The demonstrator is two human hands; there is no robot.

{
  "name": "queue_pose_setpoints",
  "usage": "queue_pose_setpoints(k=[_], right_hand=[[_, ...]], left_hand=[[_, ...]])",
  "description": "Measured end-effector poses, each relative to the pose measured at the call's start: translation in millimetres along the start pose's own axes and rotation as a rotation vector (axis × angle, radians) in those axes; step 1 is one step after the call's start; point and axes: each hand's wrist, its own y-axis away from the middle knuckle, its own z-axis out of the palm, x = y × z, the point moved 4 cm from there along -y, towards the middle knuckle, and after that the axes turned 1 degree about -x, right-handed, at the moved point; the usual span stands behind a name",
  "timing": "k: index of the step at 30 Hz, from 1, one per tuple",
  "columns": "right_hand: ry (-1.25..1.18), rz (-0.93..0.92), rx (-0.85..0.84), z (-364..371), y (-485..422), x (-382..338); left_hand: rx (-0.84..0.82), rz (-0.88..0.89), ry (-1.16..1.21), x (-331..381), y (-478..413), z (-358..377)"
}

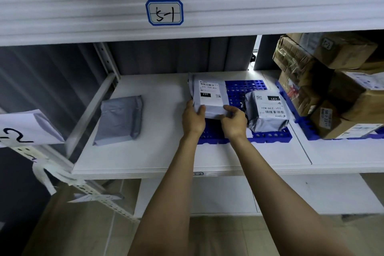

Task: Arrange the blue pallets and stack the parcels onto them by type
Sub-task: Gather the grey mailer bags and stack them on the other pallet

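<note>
Here, item by item, largest first.

Shelf (pixel 145 151): white steel racking, with one deck in front of the person and a beam above it.

Cardboard boxes (pixel 311 81): a taped brown stack at the deck's right end. It stands on the right pallet (pixel 307 129), blue, with only its front and left edges showing.

Middle pallet (pixel 245 89): blue perforated plastic, flat on the deck just left of the right pallet. Its long axis runs left to right.

Loose mailer (pixel 118 118): plain grey with no label showing, on bare deck well left of the middle pallet (the one soft parcel not yet stacked). Its long axis runs roughly front to back. It lies left of both hands, so the left hand is the nearer.

Wrapped parcel (pixel 268 110): grey film, bulky, sitting on the middle pallet's right half. Its label reads upside down to the person.

Held parcel (pixel 209 93): a flat grey mailer with a white label, covering the middle pallet's left rear part. Its long axis runs front to back, away from the person, and the label reads the right way up to them. Whether it lies fully flat I cannot tell.

Left hand (pixel 193 118): grips the held parcel's near left corner, thumb on top.

Right hand (pixel 234 122): pinches the near right corner, fingers curled.

Tag (pixel 164 12): blue-bordered, on the beam, marked 5-1.

Judgement: this parcel is being placed, and the loose mailer looks next.
</note>
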Motion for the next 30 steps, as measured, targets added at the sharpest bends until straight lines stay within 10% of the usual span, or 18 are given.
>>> queue_pose_setpoints(k=[30], right_hand=[[0.295, -0.169, -0.006, 24.6, 5.1, -16.2]], left_hand=[[-0.086, -0.021, -0.415, -23.8, -19.5, -1.2]])
